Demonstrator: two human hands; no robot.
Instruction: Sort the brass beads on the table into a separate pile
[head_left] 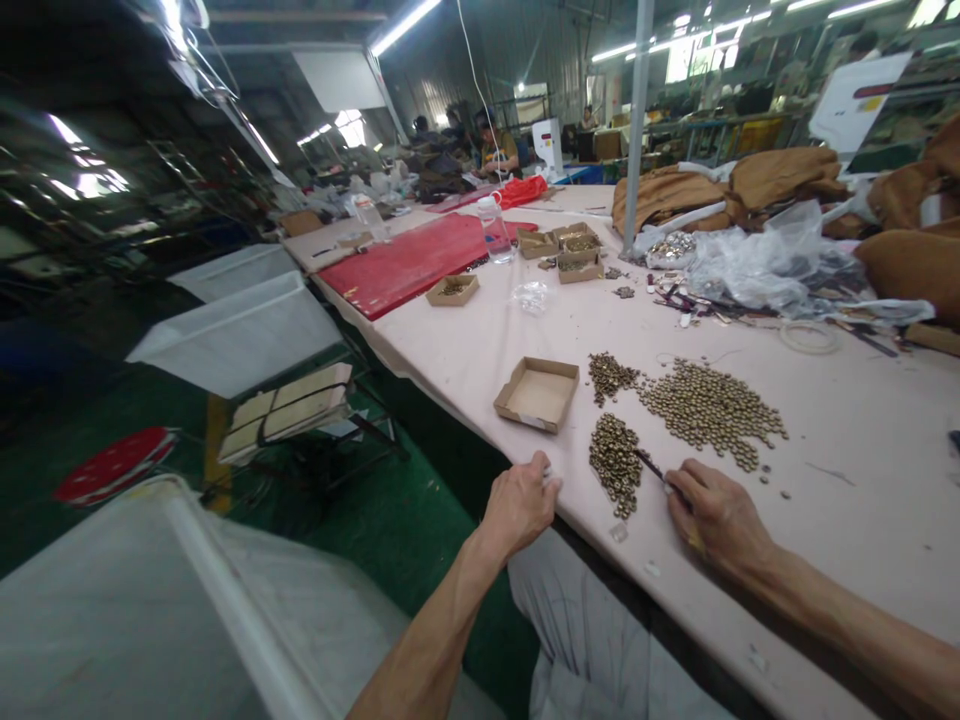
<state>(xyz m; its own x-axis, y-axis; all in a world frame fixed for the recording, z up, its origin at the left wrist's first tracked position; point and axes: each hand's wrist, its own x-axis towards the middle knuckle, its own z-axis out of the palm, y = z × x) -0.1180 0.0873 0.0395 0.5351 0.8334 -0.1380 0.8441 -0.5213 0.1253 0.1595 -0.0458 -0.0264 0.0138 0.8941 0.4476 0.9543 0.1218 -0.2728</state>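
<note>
My right hand (709,510) is closed around a thin dark stick-like tool (651,464), whose tip touches a small pile of bronze-coloured metal snap buttons (616,460). At the table's near edge, my left hand (521,505) has its fingers curled together; a pale spot shows at the fingertips, too small to name. Just beyond it lies a shallow cardboard tray (536,393) with a bare bottom. A wide, flat spread of similar metal pieces (709,405) lies beyond my right hand, and a smaller pile (611,377) sits right of the tray.
Farther back stand small cardboard boxes (579,266) of metal parts, a plastic bottle (493,230) and a red sheet (412,262). Plastic bags (757,260) and brown bundles (787,180) lie at the right. White bins (232,340) stand left on the green floor.
</note>
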